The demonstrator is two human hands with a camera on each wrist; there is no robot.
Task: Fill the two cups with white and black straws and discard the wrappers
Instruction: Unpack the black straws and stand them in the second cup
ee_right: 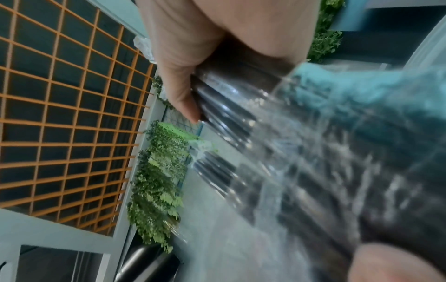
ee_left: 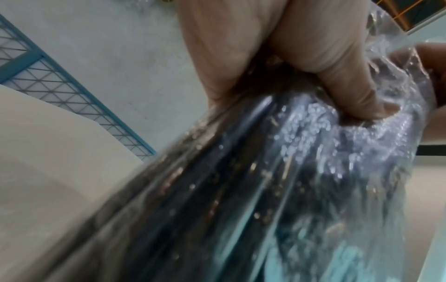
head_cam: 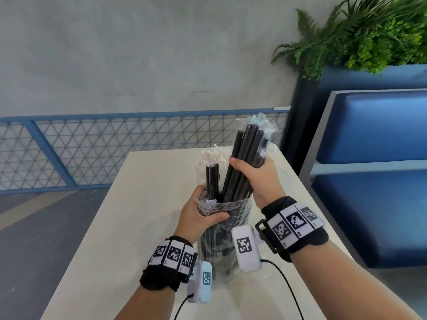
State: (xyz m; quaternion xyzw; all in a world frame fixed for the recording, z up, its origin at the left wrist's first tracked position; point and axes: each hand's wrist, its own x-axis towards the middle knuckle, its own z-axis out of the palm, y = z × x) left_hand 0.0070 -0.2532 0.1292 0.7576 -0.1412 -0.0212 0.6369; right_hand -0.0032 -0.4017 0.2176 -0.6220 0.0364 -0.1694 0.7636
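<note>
a: what can't be made out?

b: the lower ends of the black straws [head_cam: 240, 158] are veiled by the crinkled plastic wrapper [head_cam: 215, 229] and the wrist cameras. the cup [head_cam: 287, 179] behind the right hand [head_cam: 258, 179] shows only a faint rim.

a: the wrist views?

b: both blurred; the left hand [ee_left: 265, 47] is cut off at the top edge.

Premises appear to be a café or restaurant seating area: blue padded booth bench [head_cam: 374, 125], cream table [head_cam: 129, 204], planter of fern foliage [head_cam: 360, 38], blue mesh railing [head_cam: 92, 148].
</note>
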